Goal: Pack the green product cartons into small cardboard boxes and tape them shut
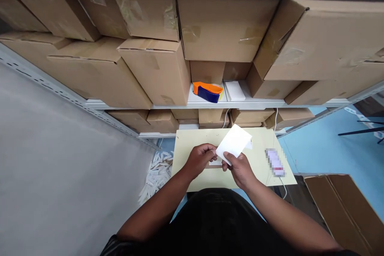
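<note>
1. Standing at the far left is a grey wall (54,160), with a heap of white strips (157,174) on the floor at its foot.
2. Filling the shelves from the left are closed cardboard boxes (156,72), some with clear tape on their sides.
3. Below the shelves, a pale yellow table (181,154) reaches toward the person's black shirt (223,224).
4. The left hand (201,158) is over the table, its fingers curled together at the near left corner of a white card; whether they grip it cannot be told.
5. On the shelf beyond that hand lies an orange and dark blue tape dispenser (207,92).
6. The white card (234,140) is held up over the table, tilted, its far end pointing toward the shelf.
7. Past it, beside the dispenser, rests a white stack (235,91).
8. The right hand (241,169) pinches the card's near edge, thumb on top.
9. Farther right, a blurred, phone-like object (275,163) lies on the table near a white cable (283,189).
10. At the lower right sits a brown cardboard piece (345,208) with a crease along it.
</note>
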The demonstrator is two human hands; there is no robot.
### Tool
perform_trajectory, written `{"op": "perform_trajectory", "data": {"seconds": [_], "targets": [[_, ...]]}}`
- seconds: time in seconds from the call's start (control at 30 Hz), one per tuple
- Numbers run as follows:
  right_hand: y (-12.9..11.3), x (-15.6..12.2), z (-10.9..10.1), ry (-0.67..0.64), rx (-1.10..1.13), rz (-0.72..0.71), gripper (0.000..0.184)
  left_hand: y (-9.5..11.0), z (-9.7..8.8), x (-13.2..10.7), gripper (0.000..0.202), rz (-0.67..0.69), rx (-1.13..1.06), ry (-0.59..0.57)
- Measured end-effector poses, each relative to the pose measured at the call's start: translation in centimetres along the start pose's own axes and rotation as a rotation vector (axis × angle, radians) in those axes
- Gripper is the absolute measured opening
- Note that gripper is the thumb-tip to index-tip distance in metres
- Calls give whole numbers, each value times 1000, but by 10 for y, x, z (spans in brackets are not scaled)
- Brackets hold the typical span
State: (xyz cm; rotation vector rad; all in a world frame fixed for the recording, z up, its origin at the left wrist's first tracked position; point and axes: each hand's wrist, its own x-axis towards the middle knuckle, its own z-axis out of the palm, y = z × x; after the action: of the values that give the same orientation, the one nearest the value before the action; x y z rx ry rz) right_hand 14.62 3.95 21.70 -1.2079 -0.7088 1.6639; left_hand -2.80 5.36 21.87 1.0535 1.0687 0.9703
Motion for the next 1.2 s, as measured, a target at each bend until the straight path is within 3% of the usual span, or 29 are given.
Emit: {"op": "perform_trajectory", "data": {"seconds": [0.17,0.43,0.83,1.07,1.2], "targets": [[1,-10,-2,25,10,-24,34,5,2,-5,20,-4,0,-30],[3,-10,-20,12,-41,-99,33,3,21,-6,19,-29,72,-14],[5,-14,-35,21,6,-62,33,-9,45,-6,16,-44,66,11],[3,-17,-41,-13,23,-61,35,-14,46,-7,17,-51,98,23],[-4,-16,-49,66,-26,-132,36,-14,42,-10,19,15,157,9]]}}
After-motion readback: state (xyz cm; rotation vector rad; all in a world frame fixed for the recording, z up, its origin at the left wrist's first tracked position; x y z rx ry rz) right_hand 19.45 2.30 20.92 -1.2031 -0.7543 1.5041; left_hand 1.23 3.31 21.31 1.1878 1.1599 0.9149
